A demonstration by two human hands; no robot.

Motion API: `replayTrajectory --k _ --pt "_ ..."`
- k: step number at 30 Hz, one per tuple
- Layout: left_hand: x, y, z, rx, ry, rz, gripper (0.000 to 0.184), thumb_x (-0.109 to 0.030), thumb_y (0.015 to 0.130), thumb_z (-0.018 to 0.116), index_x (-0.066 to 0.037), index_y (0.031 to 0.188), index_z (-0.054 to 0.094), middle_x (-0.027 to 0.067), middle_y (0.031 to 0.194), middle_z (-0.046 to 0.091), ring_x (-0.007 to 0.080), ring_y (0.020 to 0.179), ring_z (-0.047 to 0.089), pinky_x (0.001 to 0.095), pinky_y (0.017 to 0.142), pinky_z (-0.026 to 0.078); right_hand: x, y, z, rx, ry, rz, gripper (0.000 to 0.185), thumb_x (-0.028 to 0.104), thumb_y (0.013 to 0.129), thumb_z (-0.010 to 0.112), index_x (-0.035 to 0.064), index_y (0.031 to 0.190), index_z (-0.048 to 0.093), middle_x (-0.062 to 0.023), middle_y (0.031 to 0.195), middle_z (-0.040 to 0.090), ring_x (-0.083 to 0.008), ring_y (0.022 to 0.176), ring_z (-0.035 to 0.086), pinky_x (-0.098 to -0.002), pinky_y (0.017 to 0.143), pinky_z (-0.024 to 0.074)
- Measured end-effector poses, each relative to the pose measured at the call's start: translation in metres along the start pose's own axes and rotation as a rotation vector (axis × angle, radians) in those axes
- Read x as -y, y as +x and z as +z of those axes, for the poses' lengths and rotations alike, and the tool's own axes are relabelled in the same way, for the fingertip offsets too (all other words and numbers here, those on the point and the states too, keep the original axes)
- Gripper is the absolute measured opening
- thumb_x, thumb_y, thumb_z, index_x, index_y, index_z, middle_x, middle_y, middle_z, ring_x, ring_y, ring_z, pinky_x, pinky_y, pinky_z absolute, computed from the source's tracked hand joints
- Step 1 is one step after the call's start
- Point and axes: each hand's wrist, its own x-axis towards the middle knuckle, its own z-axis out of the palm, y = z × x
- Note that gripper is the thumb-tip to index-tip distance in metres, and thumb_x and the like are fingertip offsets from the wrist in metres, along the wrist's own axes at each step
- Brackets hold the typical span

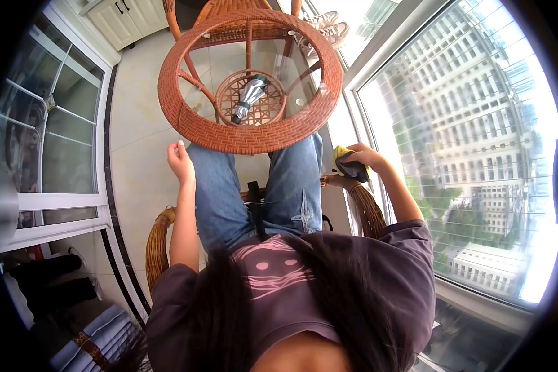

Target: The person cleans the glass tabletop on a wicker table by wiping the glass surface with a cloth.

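Note:
My left hand [181, 162] is raised beside my left knee, left of the round wicker table. Its fingers are curled in, and nothing shows in them. On the other side, my right hand [367, 155] grips a small yellow and dark grey soft item [351, 165] above the chair's armrest, near the window ledge; its exact kind is unclear. In front of my knees stands the glass-topped table with a woven brown rim [248, 141]. Through the glass, a folded silver umbrella [251, 98] with a dark end lies in the lower wicker basket shelf [278, 111].
I sit in a wicker chair [157, 251]. Another wicker chair [239, 11] stands beyond the table, with a pair of shoes [328, 31] beside it. A large window [465, 136] runs along the right, and a glazed sliding door [71, 136] along the left.

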Motion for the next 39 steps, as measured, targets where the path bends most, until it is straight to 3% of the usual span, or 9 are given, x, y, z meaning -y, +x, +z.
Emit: replayTrajectory --k 2,5,8,10,12,15,26,35,39 --pt "-0.005 0.001 -0.002 0.061 -0.064 -0.080 0.020 -0.021 0.089 0.048 -0.003 0.079 0.047 -0.0052 0.051 0.033 0.0037 0.044 0.027 0.0226 0.040 0.021 -0.007 -0.010 -0.005 0.016 -0.176 -0.139 0.026 0.015 0.070 0.064 -0.0046 0.087 0.061 -0.0065 0.076 0.061 -0.0126 0.065 0.056 -0.0250 0.063 0.0456" --pt "-0.014 -0.001 -0.005 0.107 -0.148 -0.115 0.020 -0.021 0.089 0.048 -0.004 0.079 0.046 -0.0059 0.051 0.033 0.0027 0.043 0.026 0.0218 0.039 0.019 0.037 -0.034 -0.003 -0.416 0.280 -0.130 0.024 0.016 0.076 0.060 -0.0059 0.084 0.059 -0.0053 0.068 0.060 -0.0106 0.058 0.056 -0.0226 0.055 0.0452" --pt "-0.011 0.000 -0.007 0.149 -0.161 -0.117 0.020 -0.021 0.089 0.048 -0.004 0.079 0.047 -0.0061 0.050 0.033 0.0020 0.043 0.025 0.0212 0.039 0.019 0.059 -0.028 0.008 -0.720 0.196 -0.683 0.020 0.009 0.078 0.055 -0.0033 0.093 0.057 -0.0060 0.067 0.059 -0.0123 0.056 0.057 -0.0238 0.051 0.0464" --pt "-0.011 0.001 -0.007 0.149 -0.148 -0.118 0.020 -0.021 0.089 0.049 -0.004 0.080 0.047 -0.0060 0.050 0.032 0.0025 0.042 0.026 0.0211 0.039 0.019 0.070 -0.030 0.032 -0.538 0.079 -0.653 0.043 0.000 0.068 0.055 0.0004 0.111 0.051 -0.0133 0.111 0.052 -0.0203 0.098 0.054 -0.0305 0.082 0.0440" --pt "-0.016 -0.002 -0.007 0.139 -0.184 -0.132 0.019 -0.020 0.089 0.049 -0.004 0.079 0.047 -0.0060 0.049 0.032 0.0027 0.042 0.027 0.0213 0.039 0.020 0.062 -0.017 0.055 -0.466 -0.658 -0.691 0.065 -0.001 0.061 0.056 0.0126 0.124 0.044 -0.0120 0.135 0.032 -0.0266 0.123 0.034 -0.0389 0.100 0.0275" --pt "-0.022 -0.002 -0.011 0.181 -0.245 -0.174 0.016 -0.020 0.089 0.049 -0.005 0.091 0.050 -0.0062 0.049 0.031 0.0024 0.041 0.026 0.0208 0.038 0.019 0.050 0.002 0.073 -0.332 -1.024 -0.560 0.083 0.000 0.059 0.057 0.0288 0.133 0.032 -0.0083 0.142 0.021 -0.0278 0.131 0.016 -0.0423 0.106 0.0098" --pt "-0.019 -0.003 -0.010 0.148 -0.277 -0.117 0.018 -0.019 0.089 0.049 -0.005 0.099 0.055 -0.0070 0.046 0.030 0.0018 0.038 0.026 0.0204 0.036 0.018 0.097 0.186 -0.011 -0.872 -0.924 -0.292 0.063 0.035 0.074 0.055 0.0280 0.133 0.031 -0.0142 0.139 0.024 -0.0402 0.126 0.021 -0.0548 0.101 0.0124" --pt "-0.024 -0.004 -0.012 0.172 -0.304 -0.111 0.017 -0.016 0.089 0.048 -0.003 0.098 0.053 -0.0068 0.046 0.031 0.0015 0.038 0.027 0.0202 0.037 0.019 0.222 0.271 0.130 -0.744 -0.948 -0.780 0.064 0.032 0.069 0.061 0.0231 0.129 0.038 -0.0133 0.136 0.029 -0.0366 0.126 0.023 -0.0517 0.103 0.0119" --pt "-0.019 -0.003 -0.011 0.176 -0.283 -0.104 0.016 -0.016 0.090 0.047 -0.002 0.097 0.053 -0.0066 0.046 0.031 0.0017 0.038 0.027 0.0202 0.037 0.019 0.235 0.225 0.214 -0.327 -0.949 -1.118 0.067 0.026 0.063 0.064 0.0222 0.127 0.041 -0.0073 0.135 0.033 -0.0305 0.127 0.024 -0.0454 0.106 0.0132"
